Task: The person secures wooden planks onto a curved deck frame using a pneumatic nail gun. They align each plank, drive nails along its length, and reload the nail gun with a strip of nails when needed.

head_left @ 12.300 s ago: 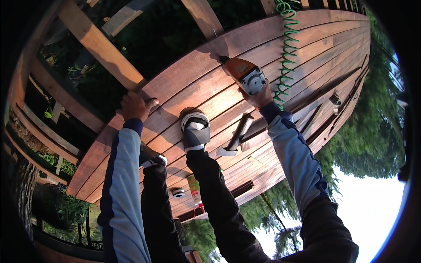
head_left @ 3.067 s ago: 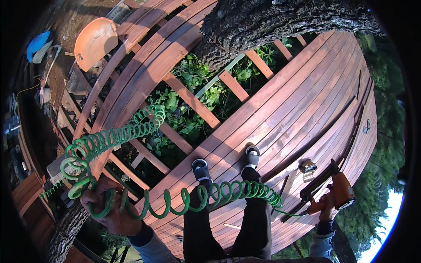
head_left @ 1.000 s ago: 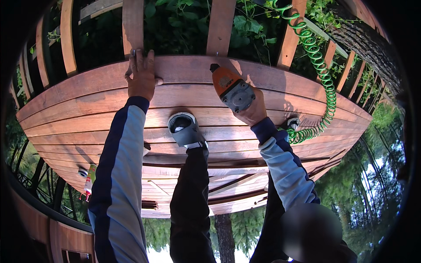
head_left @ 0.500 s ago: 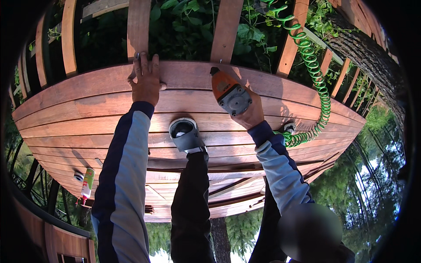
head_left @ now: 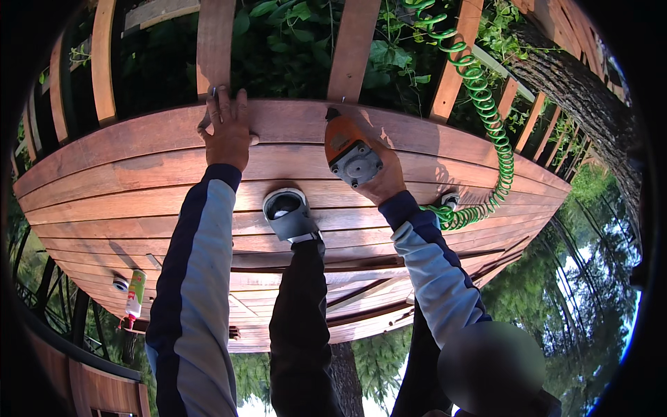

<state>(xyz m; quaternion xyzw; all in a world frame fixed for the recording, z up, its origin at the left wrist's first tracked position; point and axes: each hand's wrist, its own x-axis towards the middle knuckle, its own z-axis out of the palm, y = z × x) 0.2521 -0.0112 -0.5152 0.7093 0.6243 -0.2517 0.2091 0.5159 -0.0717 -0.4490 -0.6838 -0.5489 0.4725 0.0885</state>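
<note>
My left hand (head_left: 228, 137) lies flat with fingers spread on the outermost reddish deck board (head_left: 292, 125). Its fingertips reach the board's far edge, beside the end of a joist. To its right, my right hand (head_left: 389, 172) is closed around an orange and grey air nailer (head_left: 354, 153). The nailer's dark nose is over the same board, close to the far edge and a second joist; whether it touches the wood I cannot tell. A green coiled air hose (head_left: 504, 125) runs near my right wrist, its connection to the tool hidden.
Beyond the board, bare joists (head_left: 347, 48) stand over gaps filled with leaves. My shoe (head_left: 288, 212) is planted between my arms. A green and white bottle with a red nozzle (head_left: 135, 295) lies at the left near a small round roll (head_left: 120, 283). A tree trunk (head_left: 583, 83) leans at the far right.
The whole view has shifted slightly. The nailer's body has swung a little left and nearer to me, its nose staying near the same spot. My left hand stays on the board.
</note>
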